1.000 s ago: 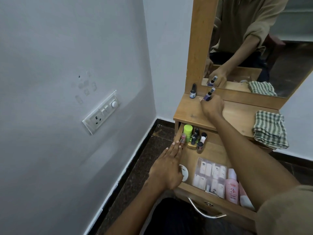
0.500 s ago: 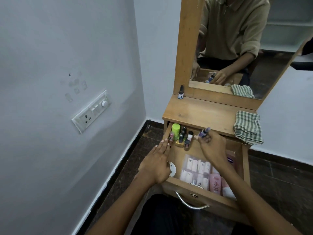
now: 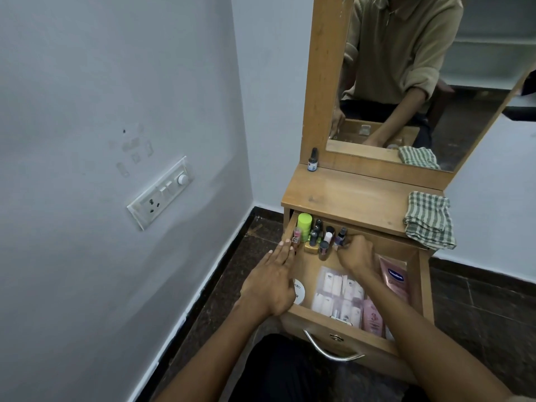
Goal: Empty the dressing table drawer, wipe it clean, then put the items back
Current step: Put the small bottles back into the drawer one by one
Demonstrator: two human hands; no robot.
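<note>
Open wooden drawer (image 3: 333,333) pulled out under wooden dressing-table surface (image 3: 348,198), still full. Left hand (image 3: 271,281) flat on drawer's left wall, fingers straight, holding nothing, partly covering round white jar (image 3: 300,291). Right hand (image 3: 355,252) at back cluster of small nail-polish bottles (image 3: 322,239), fingers pinched on dark purple bottle (image 3: 340,236). Lime-green capped container (image 3: 304,227) at back left. Clear sachet pack (image 3: 338,295) and pink tube (image 3: 394,278) crowd front. One dark bottle (image 3: 312,161) and folded green-checked cloth (image 3: 429,220) on surface.
</note>
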